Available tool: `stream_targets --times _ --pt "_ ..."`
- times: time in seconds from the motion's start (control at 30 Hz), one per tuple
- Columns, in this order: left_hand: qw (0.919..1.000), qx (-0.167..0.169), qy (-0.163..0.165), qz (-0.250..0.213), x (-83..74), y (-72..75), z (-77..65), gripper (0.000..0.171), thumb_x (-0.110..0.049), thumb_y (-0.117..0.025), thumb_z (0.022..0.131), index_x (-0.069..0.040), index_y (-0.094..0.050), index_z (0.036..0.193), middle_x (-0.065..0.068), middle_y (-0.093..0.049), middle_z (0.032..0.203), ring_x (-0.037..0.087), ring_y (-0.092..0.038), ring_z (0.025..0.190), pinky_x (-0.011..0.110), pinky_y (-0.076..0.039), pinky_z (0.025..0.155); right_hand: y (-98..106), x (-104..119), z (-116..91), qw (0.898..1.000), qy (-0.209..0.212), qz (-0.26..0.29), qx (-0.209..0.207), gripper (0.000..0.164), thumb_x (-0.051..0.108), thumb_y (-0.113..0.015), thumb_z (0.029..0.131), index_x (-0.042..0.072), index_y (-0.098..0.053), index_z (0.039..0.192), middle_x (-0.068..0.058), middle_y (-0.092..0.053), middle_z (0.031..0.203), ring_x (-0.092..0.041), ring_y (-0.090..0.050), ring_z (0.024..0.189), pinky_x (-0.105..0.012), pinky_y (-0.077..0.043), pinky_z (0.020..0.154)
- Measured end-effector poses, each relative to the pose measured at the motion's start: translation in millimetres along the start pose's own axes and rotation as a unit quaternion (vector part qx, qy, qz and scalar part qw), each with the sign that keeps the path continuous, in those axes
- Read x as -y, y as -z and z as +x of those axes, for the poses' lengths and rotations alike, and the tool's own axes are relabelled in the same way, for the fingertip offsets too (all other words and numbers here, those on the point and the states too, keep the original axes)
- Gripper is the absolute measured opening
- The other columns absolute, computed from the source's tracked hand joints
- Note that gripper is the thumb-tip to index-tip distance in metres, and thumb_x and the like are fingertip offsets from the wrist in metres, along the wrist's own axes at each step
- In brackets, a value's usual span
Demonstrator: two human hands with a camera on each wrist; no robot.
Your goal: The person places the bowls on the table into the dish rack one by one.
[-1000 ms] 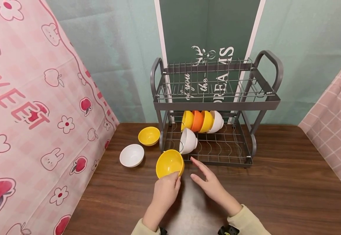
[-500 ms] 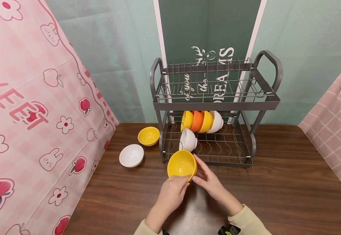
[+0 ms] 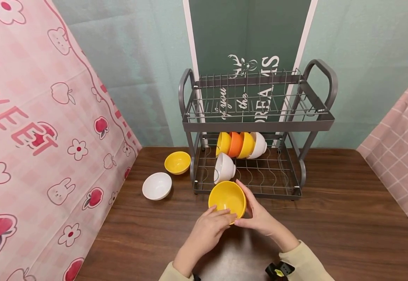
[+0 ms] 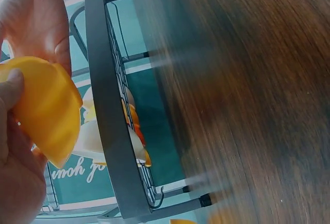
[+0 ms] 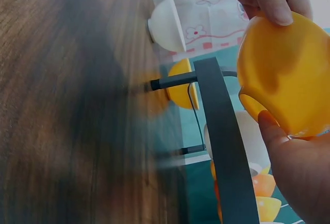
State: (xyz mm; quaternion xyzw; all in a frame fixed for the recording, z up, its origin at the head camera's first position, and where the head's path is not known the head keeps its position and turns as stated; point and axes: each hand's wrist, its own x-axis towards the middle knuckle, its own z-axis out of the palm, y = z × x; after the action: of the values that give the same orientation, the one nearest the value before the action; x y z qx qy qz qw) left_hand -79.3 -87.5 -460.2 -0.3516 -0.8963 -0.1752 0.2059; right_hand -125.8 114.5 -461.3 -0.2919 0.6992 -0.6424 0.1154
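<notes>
A yellow bowl [image 3: 227,198] is held up in front of the rack, its opening tilted towards me in the head view. My left hand [image 3: 209,230] pinches its near rim, fingers over the inside; the right wrist view shows that thumb on the outer wall. From the right side, my right hand [image 3: 260,218] grips the same bowl, thumb low near the foot and fingers along the far side. A white bowl [image 3: 224,168] stands on edge just behind, on the lower tier of the dark grey dish rack [image 3: 258,127]. Part of the yellow bowl's inside is hidden by the left fingers.
On the lower tier's back row, a yellow bowl [image 3: 223,144], an orange bowl [image 3: 235,144], another yellow bowl [image 3: 246,145] and a white bowl [image 3: 258,145] lean together. Left of the rack, a yellow bowl [image 3: 177,162] and a white bowl [image 3: 157,186] sit on the wooden table [image 3: 344,218].
The held yellow bowl has moved right, carried by my left hand. My right hand, apart from it at first, has come to grip its right side. The left fingers have straightened somewhat.
</notes>
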Motion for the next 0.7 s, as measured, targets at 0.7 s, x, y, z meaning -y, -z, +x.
stream_targets --times 0.7 --pt "0.9996 0.016 0.004 0.025 9.5 -0.2 14.1 0.029 -0.02 -0.065 0.085 -0.021 -0.065 0.114 -0.01 -0.065 0.116 0.008 -0.057 0.116 0.036 -0.041 0.103 4.9 6.8 8.6 0.994 0.008 -0.079 -0.074 0.099 0.009 -0.08 0.069 0.017 -0.02 0.147 -0.015 -0.032 0.145 -0.019 -0.043 0.124 -0.012 -0.04 0.094"
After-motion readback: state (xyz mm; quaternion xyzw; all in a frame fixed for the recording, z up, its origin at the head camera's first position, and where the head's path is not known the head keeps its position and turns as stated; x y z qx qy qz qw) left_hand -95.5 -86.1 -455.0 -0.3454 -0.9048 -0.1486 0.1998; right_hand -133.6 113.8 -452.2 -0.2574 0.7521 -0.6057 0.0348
